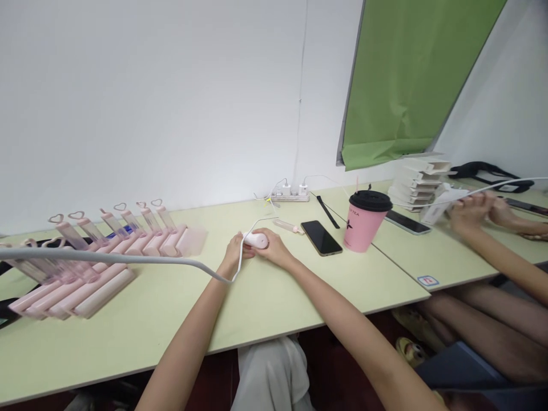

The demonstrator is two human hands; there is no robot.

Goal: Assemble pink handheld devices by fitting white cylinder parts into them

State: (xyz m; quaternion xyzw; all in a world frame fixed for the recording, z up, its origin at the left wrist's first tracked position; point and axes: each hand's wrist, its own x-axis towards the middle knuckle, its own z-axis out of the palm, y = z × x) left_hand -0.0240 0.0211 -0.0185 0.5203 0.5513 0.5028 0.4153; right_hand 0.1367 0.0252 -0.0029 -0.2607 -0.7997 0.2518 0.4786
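Observation:
My left hand [235,252] and my right hand [274,249] meet on the pale green table [180,308], both closed around a small pink and white device [257,240]. A white cable [238,268] runs from it past my left wrist. A thin pink stick [287,226] lies just beyond my right hand. A black phone [321,237] lies face up to the right of it.
Rows of pink boxes with heart-topped clear pieces [92,251] stand at the left. A pink cup with a black lid [365,221] stands right of the phone. A power strip [290,196] sits at the wall. Another person's hands [473,210] work near stacked white boxes [417,181].

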